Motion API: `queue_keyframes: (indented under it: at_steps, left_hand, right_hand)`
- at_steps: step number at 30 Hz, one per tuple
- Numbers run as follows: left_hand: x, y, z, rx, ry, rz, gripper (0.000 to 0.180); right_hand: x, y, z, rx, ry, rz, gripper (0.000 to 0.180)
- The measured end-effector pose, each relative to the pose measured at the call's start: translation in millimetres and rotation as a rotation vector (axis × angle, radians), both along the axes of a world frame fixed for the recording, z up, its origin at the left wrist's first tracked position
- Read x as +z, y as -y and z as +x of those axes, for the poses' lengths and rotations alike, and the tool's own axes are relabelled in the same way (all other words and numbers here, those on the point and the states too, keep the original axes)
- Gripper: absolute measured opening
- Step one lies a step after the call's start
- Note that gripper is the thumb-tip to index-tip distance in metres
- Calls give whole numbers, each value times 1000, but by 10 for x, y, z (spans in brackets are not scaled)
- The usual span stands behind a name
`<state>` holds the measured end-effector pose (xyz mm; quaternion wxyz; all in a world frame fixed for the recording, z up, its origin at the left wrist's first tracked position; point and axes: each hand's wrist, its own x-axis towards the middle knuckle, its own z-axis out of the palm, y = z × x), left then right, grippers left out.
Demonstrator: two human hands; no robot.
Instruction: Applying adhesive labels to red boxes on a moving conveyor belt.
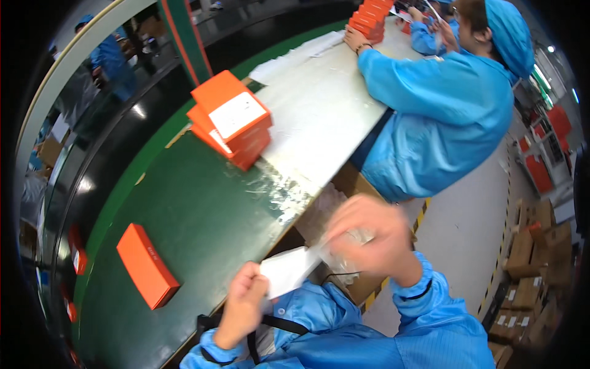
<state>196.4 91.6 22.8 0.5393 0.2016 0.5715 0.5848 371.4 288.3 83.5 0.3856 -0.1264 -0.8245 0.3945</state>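
Note:
Over the table's near edge, my left hand [243, 302] pinches a flat white rectangular piece [286, 272], like a card or a small folded sheet, thumb on top. My right hand [372, 237] is at the piece's far right end, blurred by motion. Its fingers are curled together near a thin translucent strip [319, 249] at that end; what exactly they grip is not clear. On the green table to the left of my hands lies a single closed orange box [146, 265].
A stack of orange boxes [230, 120] with a white label stands on the green table [203, 203]. A co-worker in blue [436, 117] holds more orange boxes [370, 18] at the far right. Below my right hand is a carton [369, 284] with clear plastic. A dark conveyor [110, 132] curves along the left.

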Motion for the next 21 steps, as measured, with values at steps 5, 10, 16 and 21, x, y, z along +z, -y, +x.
queue_keyframes:
  at_steps: [5,10,16,21]
  left_hand:
    - [-856,-791,884,-75,-682,49,19]
    - [-877,-674,698,38,-680,76,28]
    - [121,203,-381,429,-1255,476,10]
    - [76,1336,-1717,1073,-1081,192,11]
  right_hand:
    - [-429,-247,1038,-595,-399,-806,9]
    - [-618,15,559,-333,-401,-1153,10]
    - [-546,185,-316,-179,-217,-1045,10]
    - [-380,1063,-1634,186,73,-1055,10]
